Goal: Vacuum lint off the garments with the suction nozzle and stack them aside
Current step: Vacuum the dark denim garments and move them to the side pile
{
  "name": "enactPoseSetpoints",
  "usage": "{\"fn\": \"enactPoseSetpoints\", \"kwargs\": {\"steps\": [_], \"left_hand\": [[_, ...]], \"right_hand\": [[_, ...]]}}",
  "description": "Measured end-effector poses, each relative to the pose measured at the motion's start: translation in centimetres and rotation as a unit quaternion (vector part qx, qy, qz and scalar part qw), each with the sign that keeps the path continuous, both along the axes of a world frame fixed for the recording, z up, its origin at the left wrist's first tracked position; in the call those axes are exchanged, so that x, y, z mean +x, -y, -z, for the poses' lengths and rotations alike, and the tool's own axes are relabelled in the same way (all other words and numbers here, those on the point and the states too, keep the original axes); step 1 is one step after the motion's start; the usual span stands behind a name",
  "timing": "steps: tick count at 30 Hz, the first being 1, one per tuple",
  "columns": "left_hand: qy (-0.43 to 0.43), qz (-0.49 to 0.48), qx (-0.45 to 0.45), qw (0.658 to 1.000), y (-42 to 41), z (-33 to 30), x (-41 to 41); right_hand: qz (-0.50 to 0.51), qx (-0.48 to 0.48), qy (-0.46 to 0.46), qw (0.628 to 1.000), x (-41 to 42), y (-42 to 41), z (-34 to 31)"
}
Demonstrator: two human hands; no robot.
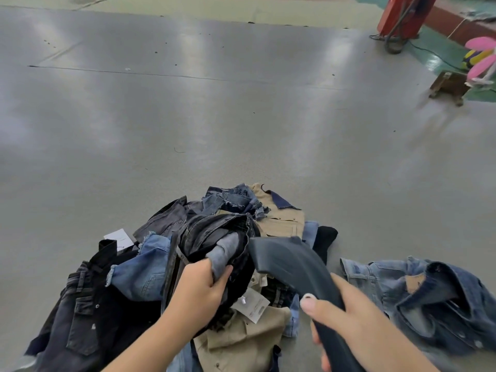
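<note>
A heap of denim and khaki garments point(150, 275) lies on the grey floor at the bottom centre. My left hand point(201, 288) grips a dark denim garment point(214, 237) at the top of the heap, bunching its cloth. My right hand point(346, 315) holds the dark grey suction nozzle point(281, 257), whose wide mouth sits against that dark garment. A blue denim jacket point(429, 299) lies apart on the floor to the right of the nozzle.
The grey floor point(214, 116) stretches wide and bare beyond the heap. A red machine base point(402, 14) with cables stands at the far right. A small wooden stool point(448, 85) and a pink fan-like object point(483, 57) sit at the right edge.
</note>
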State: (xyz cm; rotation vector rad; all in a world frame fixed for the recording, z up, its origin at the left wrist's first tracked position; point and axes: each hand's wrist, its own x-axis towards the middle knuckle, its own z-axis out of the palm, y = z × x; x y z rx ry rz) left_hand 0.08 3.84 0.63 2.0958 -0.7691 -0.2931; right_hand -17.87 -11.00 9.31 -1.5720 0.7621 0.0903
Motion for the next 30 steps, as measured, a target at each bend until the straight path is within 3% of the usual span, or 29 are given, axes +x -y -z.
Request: {"fn": "enactPoseSetpoints", "kwargs": {"steps": [4,12,17,21,25,30], "left_hand": [[0.024,0.021,-0.016,0.999,-0.1,-0.2,-0.2],[0.136,0.213,-0.043,0.966,0.0,-1.7,-1.3],[0.146,0.213,-0.008,0.966,-0.7,-0.7,-1.0],[0.221,0.201,0.043,0.953,-0.6,-1.0,-0.5],[0.321,0.232,0.116,0.911,-0.8,-0.7,0.1],[0.392,0.227,0.136,0.881,-0.8,-0.4,1.0]], "right_hand": [[-0.010,0.002,-0.022,1.000,0.6,-0.1,0.4],[0.103,0.004,-0.017,0.995,1.5,2.0,1.3],[0.175,-0.035,0.012,0.984,1.3,4.3,1.1],[0.112,-0.027,0.031,0.993,0.4,3.3,0.3],[0.026,0.015,0.019,0.999,0.4,1.3,0.6],[0.053,0.022,-0.005,0.998,1.4,1.3,1.1]]}}
